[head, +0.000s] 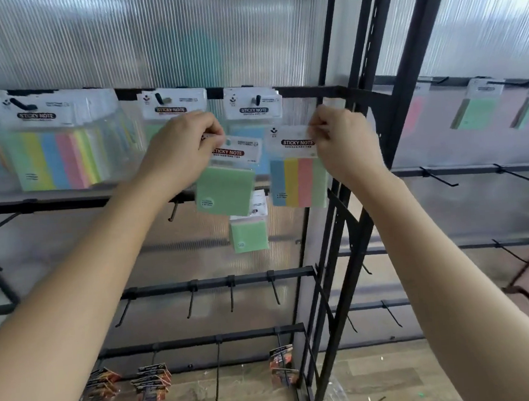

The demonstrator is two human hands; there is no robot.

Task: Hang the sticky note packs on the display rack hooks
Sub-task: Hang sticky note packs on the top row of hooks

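Up by the top rail (308,93) of the display rack, both hands are raised, each w/ one pack. Left hand (180,147) has its fingers curled & pinches the header card of the green pack (224,190). This pack hangs a bit tilted in the air, top edge below the rail, and overlaps the blue pack (245,129) that sits on the middle hook (257,99). Right hand (344,143) pinches w/ curled fingers the upper right corner of the striped pack (298,182). It hangs upright just right of the green one, side edges near but apart. On its other side, the right hand is close to the black upright post (404,100), so there is little room there. Far left on the top rail hang more striped packs (54,160). Lower down, a small green pack (249,236) hangs at the second rail (67,203). Third-rail hooks (231,293) stick out free, w/ open space btw. them. Bottom row holds dark cards (150,380)
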